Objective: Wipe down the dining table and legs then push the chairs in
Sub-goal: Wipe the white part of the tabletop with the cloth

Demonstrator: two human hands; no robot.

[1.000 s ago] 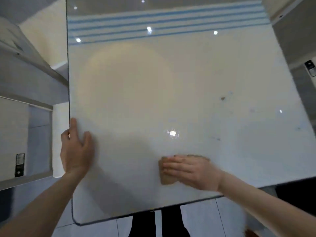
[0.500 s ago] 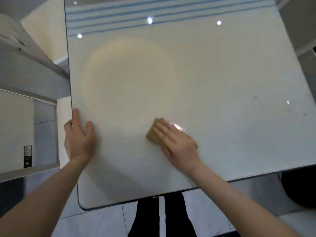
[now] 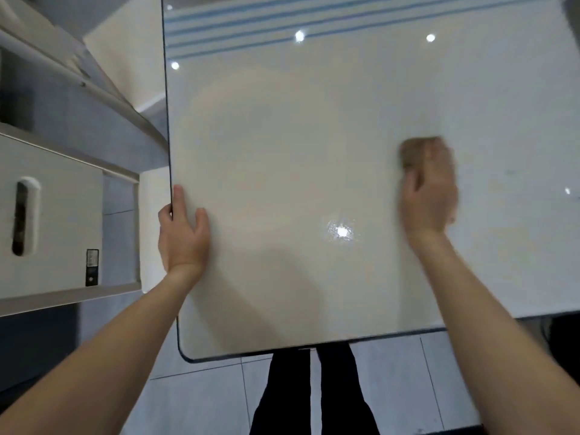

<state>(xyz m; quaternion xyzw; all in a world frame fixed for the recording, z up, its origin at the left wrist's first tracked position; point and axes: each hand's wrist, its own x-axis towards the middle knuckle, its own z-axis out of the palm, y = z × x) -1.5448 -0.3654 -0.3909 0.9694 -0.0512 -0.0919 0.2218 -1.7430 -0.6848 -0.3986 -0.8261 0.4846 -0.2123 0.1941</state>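
- Glossy white dining table (image 3: 314, 152) fills the view. Blue stripes (image 3: 282, 23) at the far end, grey floor tiles (image 3: 204, 397) past the near edge, white cabinet (image 3: 56, 215) off to the left.
- Left hand (image 3: 183, 233): thumb on the top, one finger along the left edge, the rest dropping over the side. It grips the table edge as a brace.
- Right hand (image 3: 428, 196): motion-blurred. Fingers look flat and together, pressing a tan cloth (image 3: 417, 149) that pokes out just beyond the fingertips, on the right half of the top.
- Step: wiping the tabletop, mid-stroke judging by the blur. Legs and chairs look not yet done; legs are hidden under the top and no chair is clearly in view.
- Faint marks (image 3: 514, 172) on the surface to the right of the right-hand fingers, likely the next target.
- Next move calls for a flat palm, even pressure and overlapping passes out to the right and far edges. The cloth should sit under the fingers, not bunch ahead of them.
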